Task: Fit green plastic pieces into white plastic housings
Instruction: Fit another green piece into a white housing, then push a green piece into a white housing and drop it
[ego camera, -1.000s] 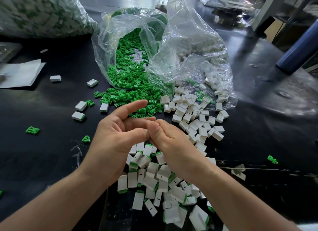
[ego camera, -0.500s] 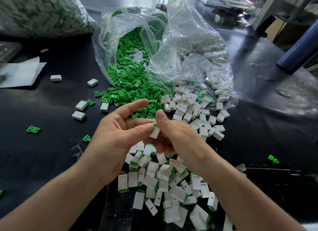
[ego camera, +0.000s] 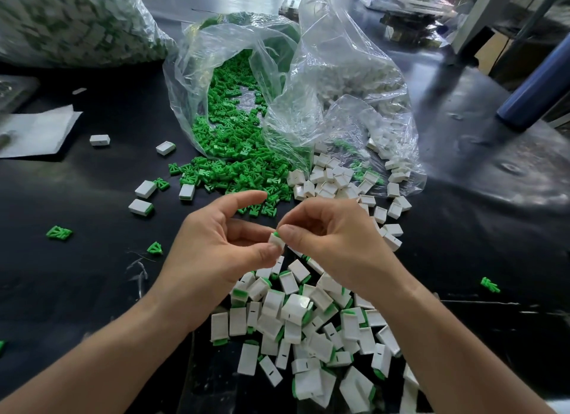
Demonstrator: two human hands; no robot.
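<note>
My left hand (ego camera: 212,253) pinches a small white housing (ego camera: 276,240) between thumb and fingers, its index finger stretched out above. A green piece (ego camera: 276,234) sticks out of the housing's top. My right hand (ego camera: 333,234) has its thumb and curled fingers on that green piece and the housing's right side. Loose green pieces (ego camera: 234,170) spill from a clear bag (ego camera: 197,83) behind the hands. Empty white housings (ego camera: 336,179) lie by a second clear bag (ego camera: 354,83). A pile of assembled housings (ego camera: 296,318) with green ends lies under my wrists.
A large filled bag (ego camera: 71,21) stands at the back left, with white paper (ego camera: 34,129) in front of it. Single housings (ego camera: 145,189) and stray green pieces (ego camera: 59,232) dot the black table (ego camera: 92,274). A blue cylinder (ego camera: 536,86) leans at the right.
My hands have drawn slightly apart and risen, bringing the white housing with its green piece into view between them. The right thumb now sits on its top.
</note>
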